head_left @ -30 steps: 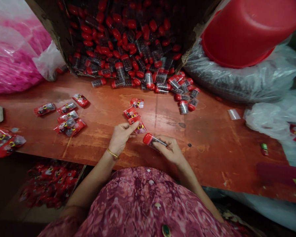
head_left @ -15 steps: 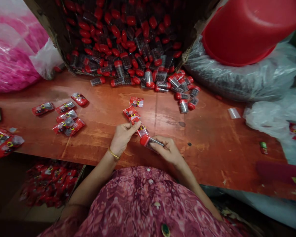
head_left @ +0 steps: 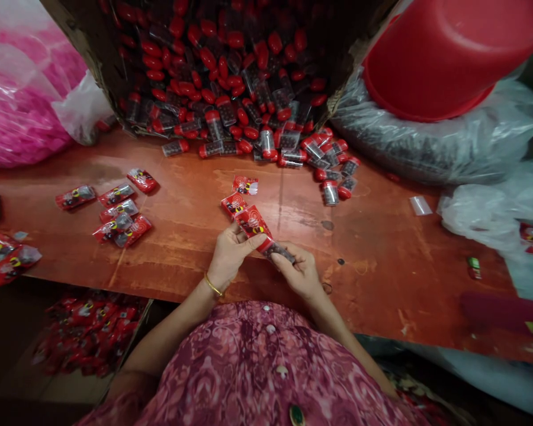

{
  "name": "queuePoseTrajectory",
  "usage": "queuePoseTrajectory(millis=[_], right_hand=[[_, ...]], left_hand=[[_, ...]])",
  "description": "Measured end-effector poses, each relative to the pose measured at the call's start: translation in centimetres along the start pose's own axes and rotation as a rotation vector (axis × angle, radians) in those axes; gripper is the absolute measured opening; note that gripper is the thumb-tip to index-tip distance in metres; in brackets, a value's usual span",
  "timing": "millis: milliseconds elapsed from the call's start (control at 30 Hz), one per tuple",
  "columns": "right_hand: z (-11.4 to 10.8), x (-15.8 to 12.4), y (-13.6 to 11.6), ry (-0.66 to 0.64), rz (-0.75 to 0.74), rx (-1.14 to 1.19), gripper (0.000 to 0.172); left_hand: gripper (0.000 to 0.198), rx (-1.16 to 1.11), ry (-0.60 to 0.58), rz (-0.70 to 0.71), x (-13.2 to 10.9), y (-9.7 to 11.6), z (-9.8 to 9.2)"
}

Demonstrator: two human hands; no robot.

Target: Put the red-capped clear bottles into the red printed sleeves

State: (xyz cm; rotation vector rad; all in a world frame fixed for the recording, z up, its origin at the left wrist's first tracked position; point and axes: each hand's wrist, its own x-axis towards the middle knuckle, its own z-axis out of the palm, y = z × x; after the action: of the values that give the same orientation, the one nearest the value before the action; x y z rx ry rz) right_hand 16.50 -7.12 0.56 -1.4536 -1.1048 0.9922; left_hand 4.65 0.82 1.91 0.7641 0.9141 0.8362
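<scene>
Worn wooden workbench (head_left: 382, 284) in a dim workroom
Scuffed reddish-brown top, grey plastic sack (head_left: 426, 136) and pink plastic sack (head_left: 22, 100) along its far edge.

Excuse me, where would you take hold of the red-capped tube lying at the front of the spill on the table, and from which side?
I'd pinch the clear body across its sides, coming from the near edge of the table. That end lies free, while the red cap points into the pile and another tube sits close alongside.

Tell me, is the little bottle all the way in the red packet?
No, the bottle sticks out of the packet at its clear end.
</scene>
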Motion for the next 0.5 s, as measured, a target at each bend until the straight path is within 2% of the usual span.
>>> queuePoseTrajectory(millis=[133,267,367,500], right_hand=[[0.18,-0.02,0.66,0.018,-0.051,0.025,0.023],[0.17,0.21,0.99,-0.075,0.001,0.124,0.026],[0.2,0.52,0.71,-0.086,-0.025,0.103,0.027],[0.27,0.85,0.2,-0.085,-0.087,0.03,0.024]], left_hand=[[0.031,-0.064,0.008,-0.043,0.08,-0.46,0.13],[0.029,-0.069,-0.054,-0.066,0.02,-0.59,0.07],[0.029,-0.023,-0.121,-0.054,0.05,-0.62,-0.09],[0.03,0.039,-0.123,-0.022,0.31,-0.51,-0.35]])
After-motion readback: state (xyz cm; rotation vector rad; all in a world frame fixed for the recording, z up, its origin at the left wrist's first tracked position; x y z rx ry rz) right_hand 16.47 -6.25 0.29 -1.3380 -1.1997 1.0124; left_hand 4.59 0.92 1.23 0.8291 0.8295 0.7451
